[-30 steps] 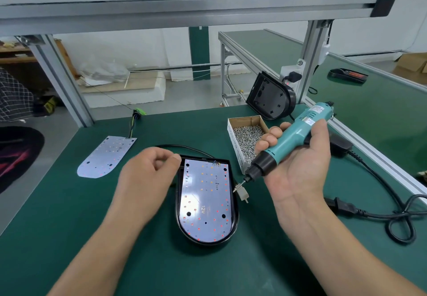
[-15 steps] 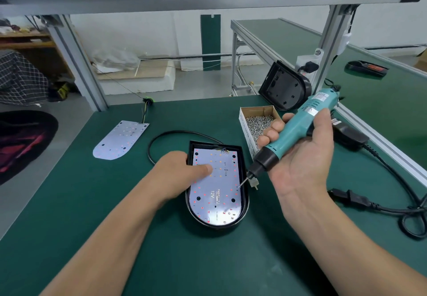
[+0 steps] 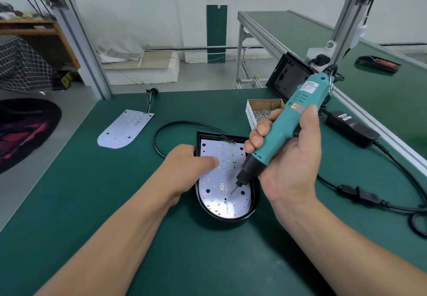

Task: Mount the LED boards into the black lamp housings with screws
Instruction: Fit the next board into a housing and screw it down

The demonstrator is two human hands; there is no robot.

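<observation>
Head view, looking down on a green tabletop (image 3: 115,203). A black lamp housing (image 3: 231,220) lies open side up at the centre, with a white LED board (image 3: 221,180) seated inside it.

The left hand (image 3: 187,168) rests at the housing's left edge. Its thumb lies flat on the board, probably to keep the board from shifting while a screw goes in. The other fingers are hidden behind the hand, so I cannot tell whether they grip the rim.

The right hand (image 3: 288,166) is wrapped around a teal electric screwdriver (image 3: 286,129), which tilts down and to the left. Its bit touches or nearly touches the board close to the near, rounded end, apparently lined up on a mounting hole.

A small cardboard box of screws (image 3: 258,110) sits just beyond the housing, within easy reach of the driving hand. A spare LED board (image 3: 126,129) lies well apart at far left, and a second housing (image 3: 288,76) leans at far right; both are probably waiting their turn. The screwdriver's power adapter (image 3: 351,128) and its cable lie off to the right, away from the work.
</observation>
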